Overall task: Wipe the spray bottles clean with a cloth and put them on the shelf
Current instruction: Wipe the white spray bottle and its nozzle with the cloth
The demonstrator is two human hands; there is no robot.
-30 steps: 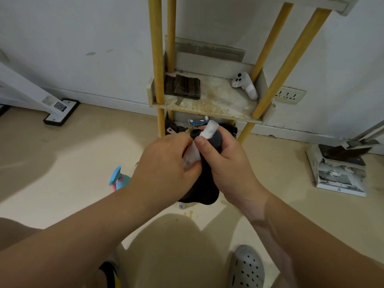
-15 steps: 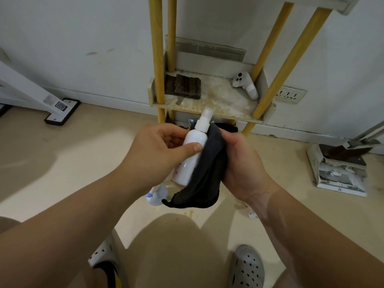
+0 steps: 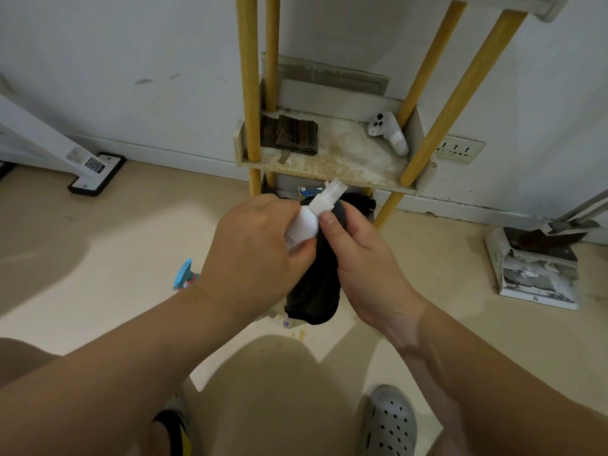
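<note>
Head view, looking down at both of my hands, held close together in front of a low shelf [image 3: 345, 162]. My left hand [image 3: 253, 255] grips the body of a white spray bottle [image 3: 304, 225], fingers curled round it. My right hand [image 3: 365, 258] holds a dark cloth [image 3: 316, 284] pressed against the bottle's far side, with the thumb lying at the bottle's shoulder just below the cap. The bottle is tilted, its cap pointing up and away from me towards the front edge of the shelf; it is in the air, not on the shelf. The cloth hangs down below both hands.

On the stained shelf board lie a folded brown rag [image 3: 292, 134] at the left and a white controller [image 3: 390, 133] at the right, well apart. A second bottle with a blue trigger [image 3: 186, 276] sits on the floor [image 3: 98, 258], partly hidden behind my left forearm. A wall socket [image 3: 459, 149] sits right of the shelf. My grey perforated shoe [image 3: 390, 419] shows at the bottom.
</note>
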